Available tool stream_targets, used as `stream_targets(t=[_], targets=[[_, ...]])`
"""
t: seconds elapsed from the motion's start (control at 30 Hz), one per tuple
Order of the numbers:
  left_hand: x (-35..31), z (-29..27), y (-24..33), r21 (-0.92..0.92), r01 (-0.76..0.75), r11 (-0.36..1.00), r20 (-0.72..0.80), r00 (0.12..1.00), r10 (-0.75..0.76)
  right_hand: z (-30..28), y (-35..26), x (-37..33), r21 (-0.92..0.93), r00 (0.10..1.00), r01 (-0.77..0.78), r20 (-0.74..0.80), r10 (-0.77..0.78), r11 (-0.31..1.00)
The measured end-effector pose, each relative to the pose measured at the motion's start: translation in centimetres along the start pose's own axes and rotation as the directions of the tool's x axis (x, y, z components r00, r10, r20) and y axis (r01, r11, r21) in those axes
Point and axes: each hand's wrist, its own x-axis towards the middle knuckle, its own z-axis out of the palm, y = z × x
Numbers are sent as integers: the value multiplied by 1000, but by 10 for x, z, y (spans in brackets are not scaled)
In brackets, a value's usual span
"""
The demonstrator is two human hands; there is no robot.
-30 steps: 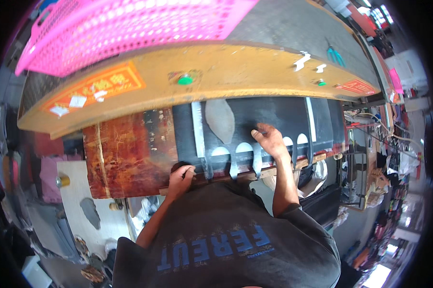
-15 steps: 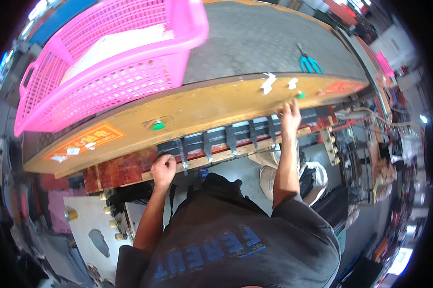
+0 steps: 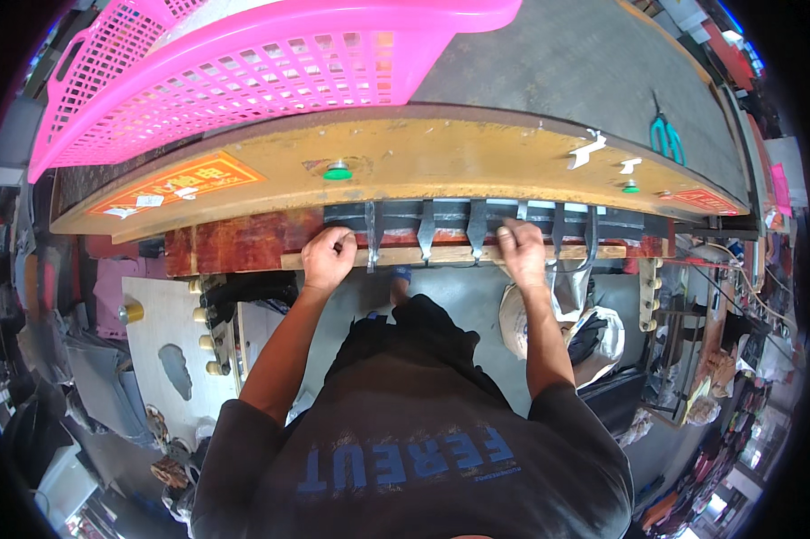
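My left hand is closed, its fingers curled at the left end of a row of black material strips. Whether anything is in those fingers is hidden. My right hand is also closed, with the fingers bent over the front of the row; what they grip, if anything, I cannot make out. Several dark pointed tabs hang across a wooden lath between my hands. The strips lie on a worn red board, partly hidden under a yellow machine beam.
Green buttons sit on the beam's front face. A pink plastic basket stands on the grey top, with teal-handled scissors at the right. Below are a white sack on the right and a pale board on the left.
My right hand has come down and left, from beside the right green button to the front of the strips. My left hand stays by their left end. The view has shifted.
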Motion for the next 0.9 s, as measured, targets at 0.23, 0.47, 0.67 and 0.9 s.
stream_targets(t=[0.23, 0.47, 0.67, 0.9], targets=[[-7, 11, -6, -19, 15, 1000, -89, 996, -17, 24, -10, -19, -87, 991, 79, 119, -68, 993], [-69, 0, -4, -110, 90, 990, -23, 995, -94, -10, -47, -66, -250, 944, 42, 327, 44, 967], [-104, -1, 31, 75, -177, 981, -29, 983, 180, -12, -128, -46, -43, 966, -69, 245, 77, 997], [-157, 18, 56, 176, -337, 925, 106, 941, 322, 79, -186, -67, -123, 956, 86, 288, -47, 989]])
